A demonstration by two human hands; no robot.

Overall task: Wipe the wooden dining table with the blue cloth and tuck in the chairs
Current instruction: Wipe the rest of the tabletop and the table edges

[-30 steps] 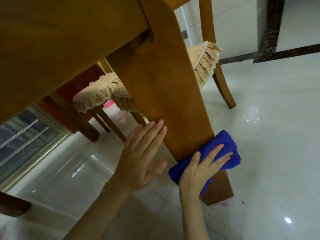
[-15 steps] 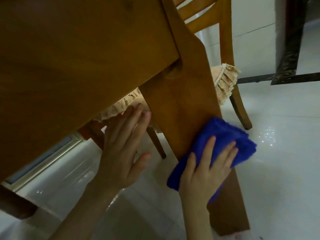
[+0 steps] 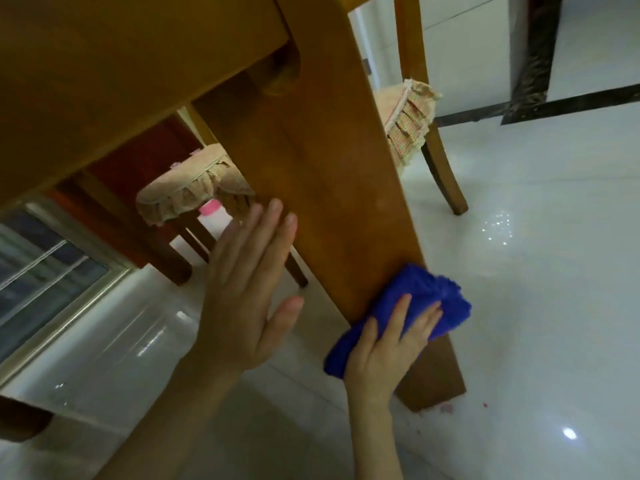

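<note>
I look from low down at the wooden dining table (image 3: 104, 64) and its broad slanted leg (image 3: 322, 174). My right hand (image 3: 384, 351) presses the blue cloth (image 3: 429, 296) flat against the lower part of that leg. My left hand (image 3: 249, 289) has its fingers spread and lies flat on the leg's left edge, holding nothing. One chair (image 3: 433, 147) with a frilled checked cushion stands behind the leg at the right. Under the table a second cushioned chair seat (image 3: 187, 195) shows.
Glossy white floor tiles (image 3: 536, 306) spread to the right and front. A dark stone border (image 3: 530, 64) runs along the far wall. A sliding window frame (image 3: 45, 271) is at the left. Another wooden leg foot (image 3: 20, 420) sits at the lower left. Something pink (image 3: 211, 209) lies under the table.
My right hand has slid the cloth down the leg from its higher spot half a second ago. My left hand has moved down with it, and my view has dropped lower.
</note>
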